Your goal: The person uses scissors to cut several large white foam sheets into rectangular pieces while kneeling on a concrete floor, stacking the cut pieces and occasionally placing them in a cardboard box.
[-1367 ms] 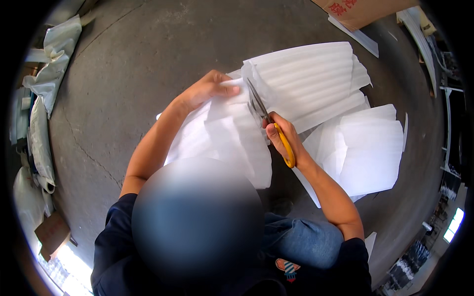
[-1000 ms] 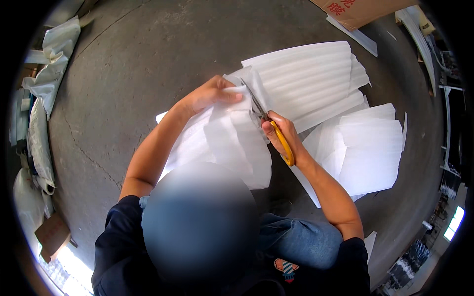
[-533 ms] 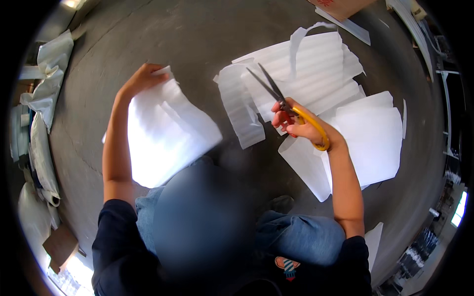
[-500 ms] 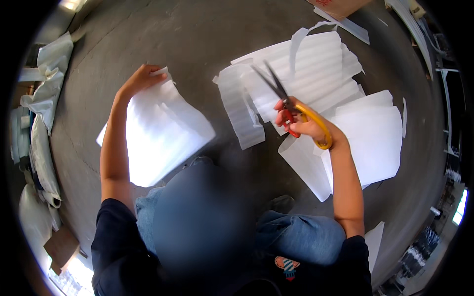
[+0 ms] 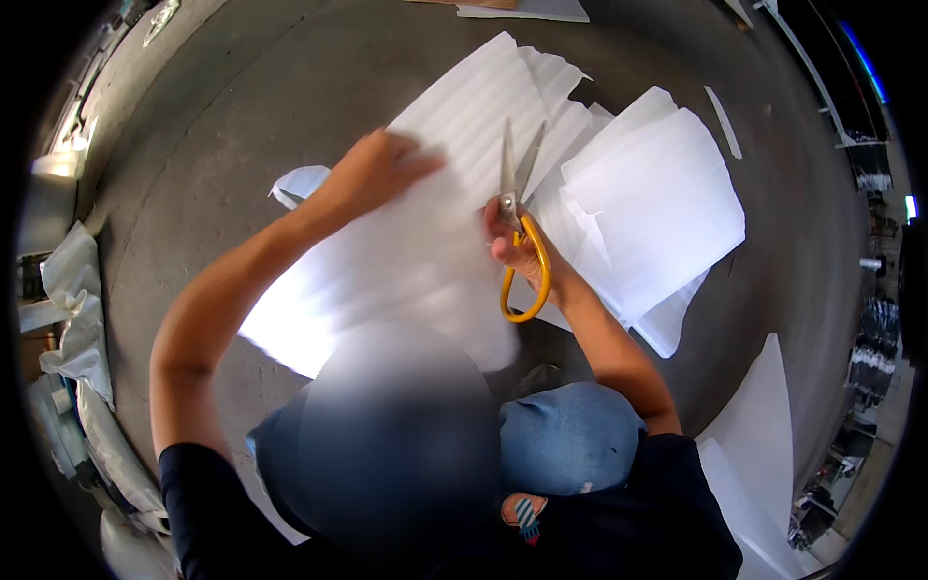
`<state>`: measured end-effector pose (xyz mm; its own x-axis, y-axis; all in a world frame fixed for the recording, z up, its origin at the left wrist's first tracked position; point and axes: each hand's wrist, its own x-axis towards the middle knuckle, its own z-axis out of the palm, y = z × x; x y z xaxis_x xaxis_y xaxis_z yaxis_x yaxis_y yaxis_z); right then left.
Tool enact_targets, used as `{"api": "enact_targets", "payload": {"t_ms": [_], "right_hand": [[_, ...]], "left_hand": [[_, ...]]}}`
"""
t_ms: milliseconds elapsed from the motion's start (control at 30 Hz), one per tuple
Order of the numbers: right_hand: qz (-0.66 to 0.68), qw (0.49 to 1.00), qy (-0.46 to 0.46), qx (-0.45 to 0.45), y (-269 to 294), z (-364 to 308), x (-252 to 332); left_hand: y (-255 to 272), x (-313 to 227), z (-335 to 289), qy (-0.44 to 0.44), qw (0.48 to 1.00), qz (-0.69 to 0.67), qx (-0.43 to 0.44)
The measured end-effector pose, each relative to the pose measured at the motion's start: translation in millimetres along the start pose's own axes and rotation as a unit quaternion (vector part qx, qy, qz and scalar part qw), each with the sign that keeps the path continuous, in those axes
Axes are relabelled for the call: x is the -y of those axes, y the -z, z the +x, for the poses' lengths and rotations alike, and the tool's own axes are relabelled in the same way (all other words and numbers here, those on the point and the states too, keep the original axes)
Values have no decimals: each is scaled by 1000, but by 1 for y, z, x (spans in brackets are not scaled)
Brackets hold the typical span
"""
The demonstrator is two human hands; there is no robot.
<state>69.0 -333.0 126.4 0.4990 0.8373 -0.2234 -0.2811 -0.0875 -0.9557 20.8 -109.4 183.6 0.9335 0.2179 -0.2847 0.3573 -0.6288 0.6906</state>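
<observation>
My right hand point(image 5: 515, 246) grips a pair of scissors point(image 5: 508, 200) with yellow handles. Their blades point away from me and stand apart, with no sheet visibly between them. My left hand point(image 5: 382, 172) is smeared by motion over a white foam sheet point(image 5: 387, 280) that spreads in front of my knees. Its fingers are bent toward the right, and whether they pinch the sheet cannot be made out. Beyond it lie more ribbed white sheets point(image 5: 483, 101), overlapping it. Right of the scissors rests a stack of smoother white sheets point(image 5: 667, 193).
A narrow white strip point(image 5: 723, 123) lies on the grey floor point(image 5: 261, 106) at the far right. Larger white sheets point(image 5: 764, 416) are beside my right knee. Bundled plastic wrapping point(image 5: 77, 309) stands along the left. Cardboard point(image 5: 483, 3) shows at the far edge.
My left hand has moved right and the sheet it held now spreads up to the other sheets. The scissors have come closer to the middle and point straighter ahead. The view has turned.
</observation>
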Motion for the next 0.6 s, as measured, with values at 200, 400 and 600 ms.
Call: {"api": "enact_targets", "payload": {"t_ms": [200,400,600], "right_hand": [[-14,970,-65,-233,79,-33,-28],[44,946,-30,-321,203,-117,32],[-394,795,-64,-456,424,-183,33]], "left_hand": [[-67,-56,86,-82,985,-144,-51],[-82,81,131,-99,967,180,-149],[-87,196,143,133,962,208,-113]]}}
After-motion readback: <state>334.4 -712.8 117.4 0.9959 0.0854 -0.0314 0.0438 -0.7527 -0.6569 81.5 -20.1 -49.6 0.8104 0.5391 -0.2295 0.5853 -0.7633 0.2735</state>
